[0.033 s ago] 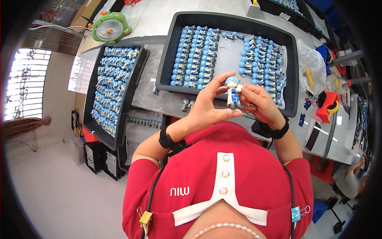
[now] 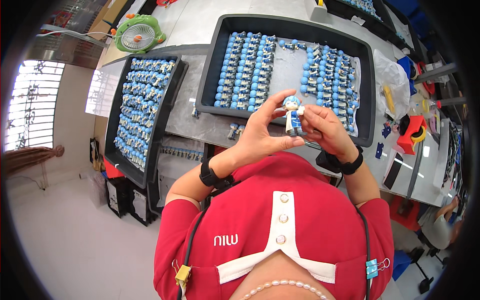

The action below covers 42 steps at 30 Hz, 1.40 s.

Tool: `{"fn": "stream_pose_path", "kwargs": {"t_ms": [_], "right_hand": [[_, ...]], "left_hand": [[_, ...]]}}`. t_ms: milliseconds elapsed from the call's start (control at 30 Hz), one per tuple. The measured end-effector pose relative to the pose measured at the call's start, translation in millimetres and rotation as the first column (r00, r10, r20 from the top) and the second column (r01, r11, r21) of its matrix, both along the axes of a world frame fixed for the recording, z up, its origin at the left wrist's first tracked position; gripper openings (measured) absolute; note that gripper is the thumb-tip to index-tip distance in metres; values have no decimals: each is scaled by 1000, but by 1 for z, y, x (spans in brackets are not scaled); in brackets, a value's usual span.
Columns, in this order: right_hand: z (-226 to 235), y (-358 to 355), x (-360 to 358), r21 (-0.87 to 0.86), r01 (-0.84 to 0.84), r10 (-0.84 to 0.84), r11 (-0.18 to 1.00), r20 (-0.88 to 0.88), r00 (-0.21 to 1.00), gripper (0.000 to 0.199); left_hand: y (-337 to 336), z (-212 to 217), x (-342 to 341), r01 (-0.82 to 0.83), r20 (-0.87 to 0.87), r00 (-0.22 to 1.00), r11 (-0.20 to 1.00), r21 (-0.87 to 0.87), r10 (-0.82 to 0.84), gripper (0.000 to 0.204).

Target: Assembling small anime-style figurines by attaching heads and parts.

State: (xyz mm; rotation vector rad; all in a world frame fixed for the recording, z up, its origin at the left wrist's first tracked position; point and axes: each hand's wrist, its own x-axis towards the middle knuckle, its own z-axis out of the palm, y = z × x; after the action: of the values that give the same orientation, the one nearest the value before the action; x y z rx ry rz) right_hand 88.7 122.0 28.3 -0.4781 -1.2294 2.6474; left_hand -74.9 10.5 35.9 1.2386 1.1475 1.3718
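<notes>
Holding a small figurine upright between both hands, just above the near edge of the big black tray. Blue hair, white and blue body, dark feet at the bottom. Left hand cupped behind and to the left of it, thumb lying under the feet, fingertips curled up beside the head. Right hand closed on the body from the right, fingers pinched together on the torso. Black bands on both wrists.

Step in hand, by the look of it: checking or fitting one figure taken from the batch, held up at chest height over the red shirt. Cannot tell whether a part is being pressed on or only looked over; the contact at the fingers is too small to read.

Just past the hands, a few loose figurines lying on the grey table, outside the tray. Inside the big tray, rows of like figures on the left, more on the right, a bare strip of lining between. Further left, a second tray, packed full. Far back, a green desk fan.

Next move, as a judgement: calls for a steady pinch on the body, keeping the head clear, and an open gap in a row to set it down without knocking neighbours.
</notes>
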Motion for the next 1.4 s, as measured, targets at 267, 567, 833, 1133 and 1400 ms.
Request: {"fn": "stream_pose_path", "kwargs": {"t_ms": [267, 567, 833, 1133, 1400], "right_hand": [[3, -7, 4, 45, 36, -37, 998, 17, 999, 30], [5, -11, 7, 144, 189, -194, 971, 21, 981, 23], [5, -9, 11, 205, 195, -199, 959, -5, 980, 21], [7, -3, 9, 219, 187, -195, 958, 17, 981, 22], [11, 4, 5, 225, 165, -171, 960, 4, 985, 24]], "left_hand": [[-6, 1, 6, -54, -41, 998, 999, -9, 53, 90], [-10, 7, 12, -96, -217, 970, 994, 52, 105, 89], [-5, 4, 16, -149, -274, 944, 978, 145, 184, 84], [2, 7, 12, -152, -312, 930, 977, 151, 193, 84], [11, 1, 7, -159, -263, 945, 976, 151, 194, 83]]}}
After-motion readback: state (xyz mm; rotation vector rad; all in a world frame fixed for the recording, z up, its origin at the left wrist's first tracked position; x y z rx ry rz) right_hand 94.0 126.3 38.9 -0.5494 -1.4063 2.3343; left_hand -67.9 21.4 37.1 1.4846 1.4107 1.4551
